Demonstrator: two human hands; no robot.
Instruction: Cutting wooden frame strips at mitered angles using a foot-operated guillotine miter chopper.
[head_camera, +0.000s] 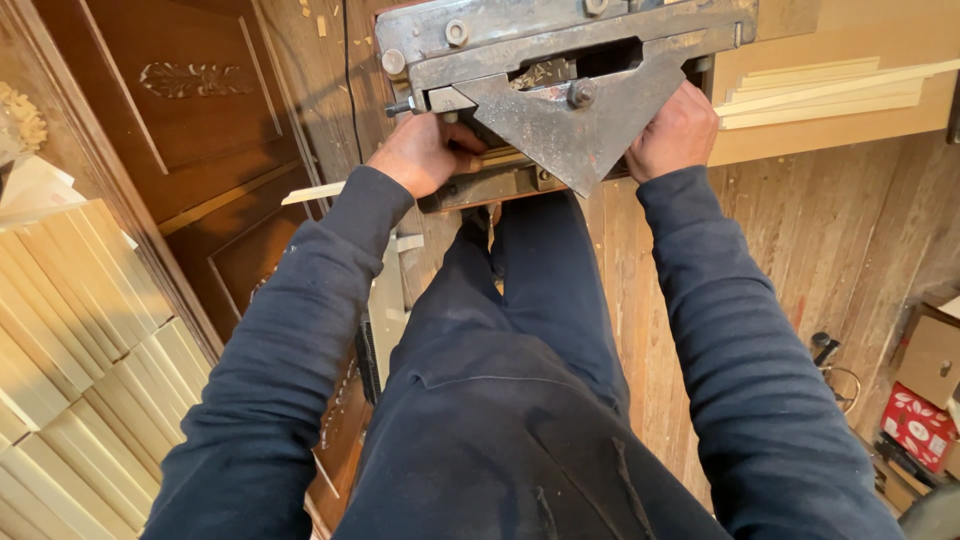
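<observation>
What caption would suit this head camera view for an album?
Left hand and right hand grip a worn metal machine above a wooden floor, pale wood strips stacked alongside.

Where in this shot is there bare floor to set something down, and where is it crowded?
The plank floor is bare between the right sleeve and the cardboard boxes at the right edge. The left side is crowded: pale wood strips stacked against carved dark panels. Both hands, left hand and right hand, grip the metal machine.
</observation>
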